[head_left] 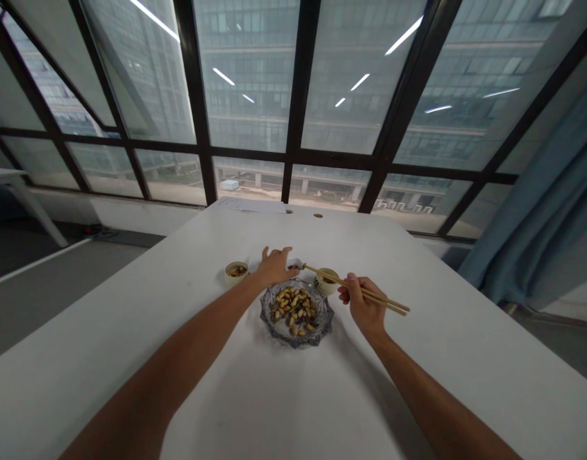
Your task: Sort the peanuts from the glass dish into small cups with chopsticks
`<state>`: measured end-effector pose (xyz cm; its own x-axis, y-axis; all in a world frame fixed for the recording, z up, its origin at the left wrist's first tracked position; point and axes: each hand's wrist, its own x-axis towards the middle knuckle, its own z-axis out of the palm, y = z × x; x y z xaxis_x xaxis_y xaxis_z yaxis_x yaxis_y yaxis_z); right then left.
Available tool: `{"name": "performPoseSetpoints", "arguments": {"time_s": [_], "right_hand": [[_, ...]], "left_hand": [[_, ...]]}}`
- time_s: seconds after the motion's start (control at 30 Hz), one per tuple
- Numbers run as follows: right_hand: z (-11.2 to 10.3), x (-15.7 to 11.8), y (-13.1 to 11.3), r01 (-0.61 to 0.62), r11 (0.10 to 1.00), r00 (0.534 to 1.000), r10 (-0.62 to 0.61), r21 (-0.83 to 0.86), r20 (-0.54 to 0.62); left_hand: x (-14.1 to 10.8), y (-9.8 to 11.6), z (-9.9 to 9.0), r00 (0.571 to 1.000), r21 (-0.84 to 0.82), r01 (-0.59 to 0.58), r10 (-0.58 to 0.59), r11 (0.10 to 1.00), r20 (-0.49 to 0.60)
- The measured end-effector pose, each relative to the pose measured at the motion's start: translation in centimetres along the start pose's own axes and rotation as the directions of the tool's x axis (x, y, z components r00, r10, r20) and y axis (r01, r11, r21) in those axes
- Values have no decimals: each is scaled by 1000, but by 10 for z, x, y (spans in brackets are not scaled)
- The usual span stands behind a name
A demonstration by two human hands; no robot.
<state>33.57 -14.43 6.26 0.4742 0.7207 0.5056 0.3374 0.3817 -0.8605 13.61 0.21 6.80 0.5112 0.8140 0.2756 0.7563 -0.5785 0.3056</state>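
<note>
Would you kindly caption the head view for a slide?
Right hand points chopsticks toward a small container by the left hand, beyond a glass bowl of nut-like pieces.

Window wall takes up the whole far side: dark brown frames, tall panes above, a row of shorter ones beneath. One sash at upper left stands tilted open. Beyond the glass, a many-storeyed building with pale ground at its foot. Light: grey daylight; slanting white streaks on the panes look like reflected lamps. Low white wall under the windows. Blue curtain at my right, hanging in folds. Large white table, far end near the windows. Second white table far left, leg visible. Floor grey, darker beneath it.
</note>
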Motion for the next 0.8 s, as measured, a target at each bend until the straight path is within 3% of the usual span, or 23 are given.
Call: {"name": "performPoseSetpoints", "arguments": {"time_s": [0.13, 0.3, 0.53, 0.6, 0.8], "right_hand": [[2, 5, 7, 152, 978, 987, -144, -145, 67], [6, 9, 7, 370, 865, 928, -324, -339, 185], [16, 13, 19, 500, 821, 829, -361, -277, 426], [15, 13, 16, 491, 822, 832, -344, -288, 434], [3, 5, -18, 359, 866, 917, -259, -349, 303]], "left_hand": [[9, 3, 0, 997, -31, -18, 20, 999, 75], [3, -3, -3, 992, -36, -124, 124, 992, 21], [0, -7, 1, 991, -46, -131, 131, 990, -5], [1, -7, 2, 992, -51, -125, 125, 991, 2], [10, -7, 10, 996, -75, -87, 89, 993, 25]]}}
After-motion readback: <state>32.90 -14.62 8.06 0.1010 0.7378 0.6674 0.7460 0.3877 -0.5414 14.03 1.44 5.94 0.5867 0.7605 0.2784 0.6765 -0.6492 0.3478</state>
